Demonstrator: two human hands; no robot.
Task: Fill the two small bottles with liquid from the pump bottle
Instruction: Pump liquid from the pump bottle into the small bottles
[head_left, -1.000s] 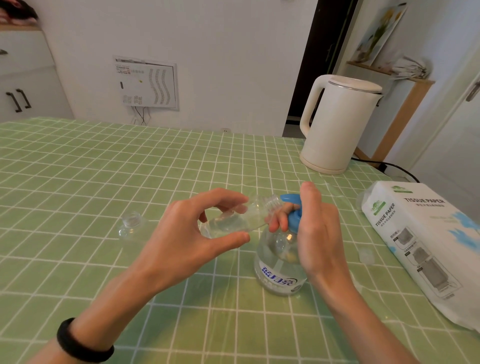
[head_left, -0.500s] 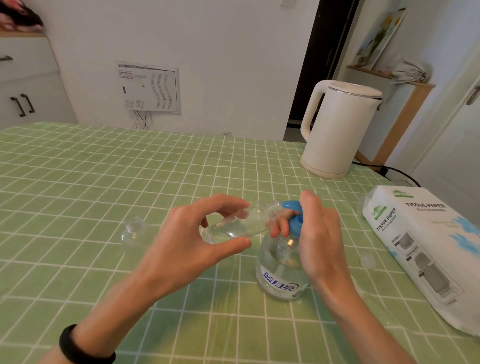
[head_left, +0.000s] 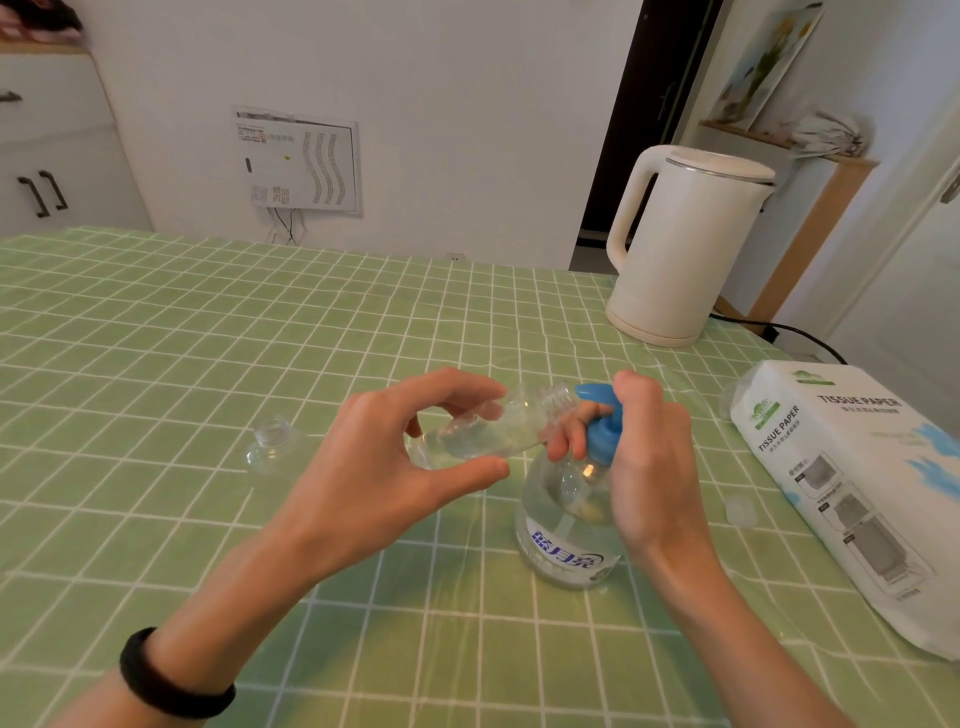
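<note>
A clear pump bottle (head_left: 563, 525) with a blue pump head (head_left: 602, 415) stands on the green checked tablecloth. My right hand (head_left: 644, 457) is curled round the pump head from the right. My left hand (head_left: 384, 462) holds a small clear bottle (head_left: 493, 428) tilted almost on its side, its threaded mouth right at the blue spout. Some clear liquid lies inside it. A second small clear bottle (head_left: 267, 444) stands upright on the cloth to the left, apart from both hands.
A white electric kettle (head_left: 685, 244) stands at the back right with its cord trailing off the table. A tissue paper pack (head_left: 857, 488) lies along the right edge. A small clear cap (head_left: 740, 512) sits between the pack and the pump bottle.
The view has shifted slightly. Both hands keep the same hold; the small bottle stays at the spout.
</note>
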